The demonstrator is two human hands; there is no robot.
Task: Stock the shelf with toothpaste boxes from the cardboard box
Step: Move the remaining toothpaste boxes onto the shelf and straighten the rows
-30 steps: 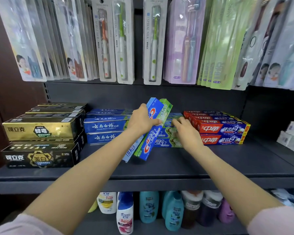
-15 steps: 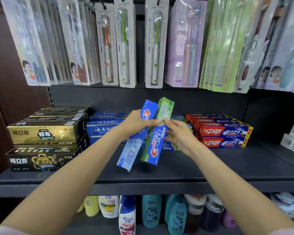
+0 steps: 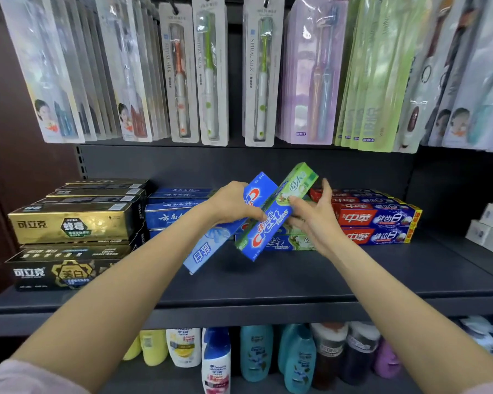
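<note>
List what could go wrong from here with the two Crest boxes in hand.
1. The left hand holds both tilted boxes together; the light blue Crest box sits under the green and blue Crest box and might slip from the grip as the right hand takes the upper one.
2. The right hand is close to the red and blue toothpaste stack and may nudge it.
3. The low corners hang over the bare shelf and could knock it.

Toothbrush packs (image 3: 209, 72) hang above; shampoo bottles (image 3: 255, 355) stand below.
</note>
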